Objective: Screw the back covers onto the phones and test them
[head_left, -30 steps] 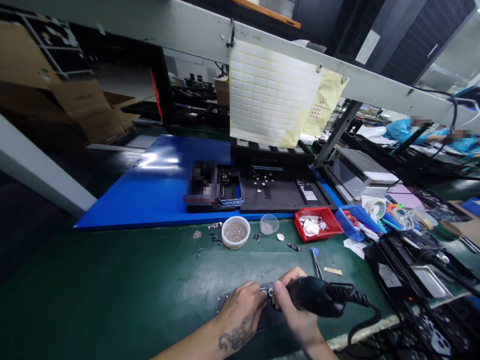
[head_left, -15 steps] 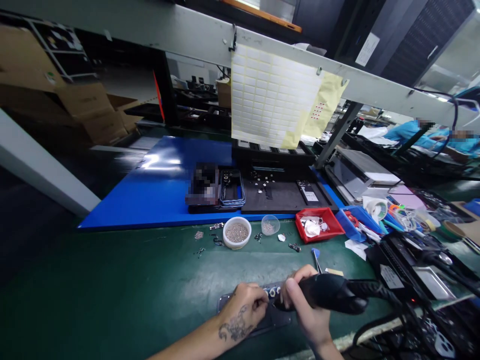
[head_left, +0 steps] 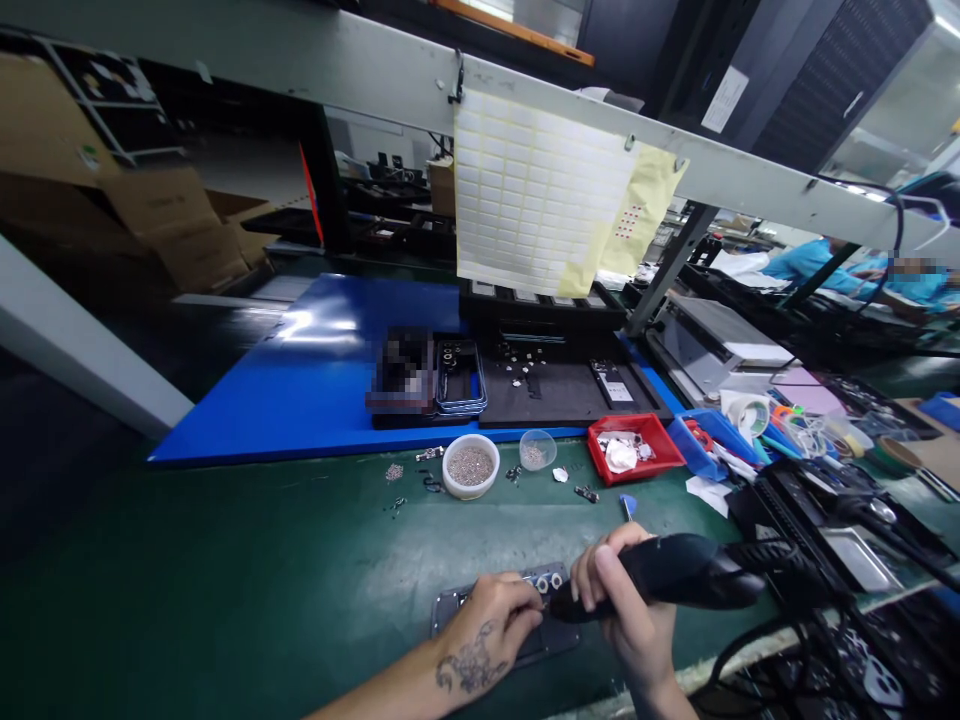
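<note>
A dark phone-like housing with ring-shaped parts at its upper edge lies on the green bench surface. Over its middle, my left hand has thumb and fingertips pinched together; what they hold, if anything, is too small to name. My right hand is wrapped round a black corded power screwdriver, whose narrow end points left and reaches the left fingertips above the housing. The tool's tip is hidden at the fingers.
Beyond the hands stand a white tub of small screws, a clear cup and a red bin. Stacked phone frames rest on a blue mat. Cables lie at the right. People in blue sit at the far right.
The screwdriver and my right hand have shifted slightly right, and the tool lies more level. My left fingers have stretched right toward its tip. The view has moved slightly.
</note>
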Demonstrator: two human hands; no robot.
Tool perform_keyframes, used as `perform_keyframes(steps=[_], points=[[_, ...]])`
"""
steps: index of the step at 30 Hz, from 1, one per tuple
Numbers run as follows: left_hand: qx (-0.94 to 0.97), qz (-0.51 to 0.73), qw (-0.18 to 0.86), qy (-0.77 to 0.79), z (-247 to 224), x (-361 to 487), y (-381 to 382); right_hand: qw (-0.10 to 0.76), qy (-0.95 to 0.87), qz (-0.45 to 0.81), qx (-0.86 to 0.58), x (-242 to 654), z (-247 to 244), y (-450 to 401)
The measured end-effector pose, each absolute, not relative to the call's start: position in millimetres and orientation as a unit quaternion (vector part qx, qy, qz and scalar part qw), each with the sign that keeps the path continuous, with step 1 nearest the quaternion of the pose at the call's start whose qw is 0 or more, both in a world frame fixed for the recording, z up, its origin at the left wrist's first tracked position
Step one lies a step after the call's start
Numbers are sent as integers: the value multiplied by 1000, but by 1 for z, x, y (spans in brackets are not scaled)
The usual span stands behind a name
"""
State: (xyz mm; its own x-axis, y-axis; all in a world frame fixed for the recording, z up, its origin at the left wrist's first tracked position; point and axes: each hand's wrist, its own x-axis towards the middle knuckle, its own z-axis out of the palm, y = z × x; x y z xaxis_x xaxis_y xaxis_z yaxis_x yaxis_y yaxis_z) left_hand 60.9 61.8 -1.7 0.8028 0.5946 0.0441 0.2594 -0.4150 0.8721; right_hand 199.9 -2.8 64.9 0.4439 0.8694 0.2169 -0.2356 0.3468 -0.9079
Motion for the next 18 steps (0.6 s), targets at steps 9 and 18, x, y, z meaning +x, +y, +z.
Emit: perform_keyframes(steps=[9,18], points=[[851,193,436,219,-9,59,62,682,-364,309,-553,221,54,-17],[845,202,439,228,-19,62,59,652,-380,283,-592,216,40,-23]])
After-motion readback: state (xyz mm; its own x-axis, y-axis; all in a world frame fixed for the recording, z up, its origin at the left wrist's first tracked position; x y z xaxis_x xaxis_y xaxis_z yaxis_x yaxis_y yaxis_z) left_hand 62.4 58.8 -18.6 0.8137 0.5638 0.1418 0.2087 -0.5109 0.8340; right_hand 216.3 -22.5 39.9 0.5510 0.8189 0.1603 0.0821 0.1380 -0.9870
